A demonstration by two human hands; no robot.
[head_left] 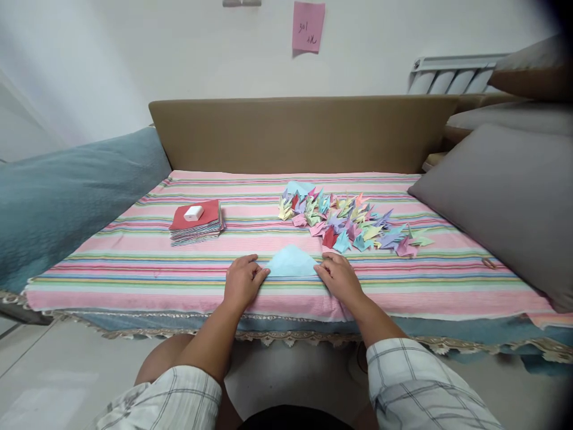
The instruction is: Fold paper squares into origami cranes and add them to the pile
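A light blue sheet of paper, folded into a triangle, lies on the striped cloth in front of me with its point away from me. My left hand pinches its left corner between thumb and fingers. At the right corner, my right hand grips the paper the same way. Just beyond, to the right, many folded paper cranes in several colours lie heaped together. Another light blue piece of paper shows at the back of that heap.
To the left stands a stack of coloured paper with a small white block on top. A striped cloth covers the seat. Grey cushions rise at the right, a blue cushion at the left. A brown backrest closes the far side.
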